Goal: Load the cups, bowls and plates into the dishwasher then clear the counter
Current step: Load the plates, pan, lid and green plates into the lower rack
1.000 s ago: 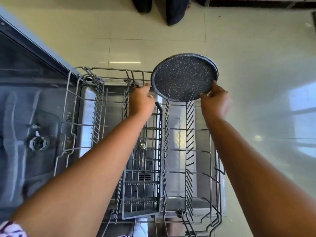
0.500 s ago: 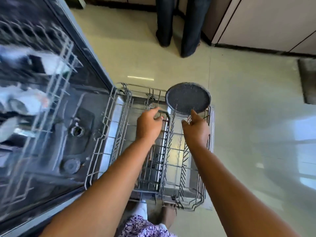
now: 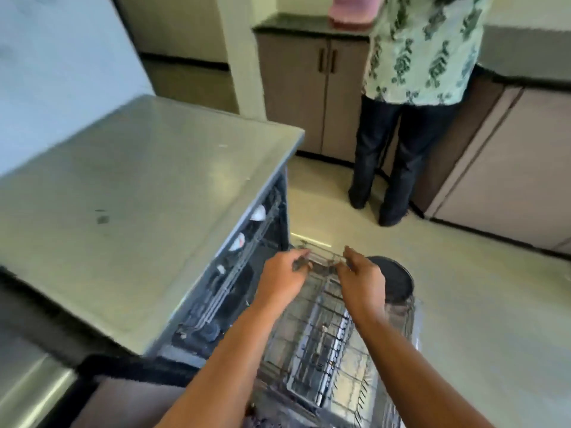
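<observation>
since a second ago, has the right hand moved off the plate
Yes. The right hand has left the plate at its right edge and moved left, now over the rack by its far rail.

Motion blur smears the grey wire dishwasher rack (image 3: 312, 335); its near end runs off the bottom edge. At its far rim, whether the left hand (image 3: 281, 279) or right hand (image 3: 361, 282) grips the wire cannot be told. The right hand hides part of the dark round plate (image 3: 397, 278) in the rack's far right corner. Left of the rack, white dishes (image 3: 258, 213) are too blurred to identify.
</observation>
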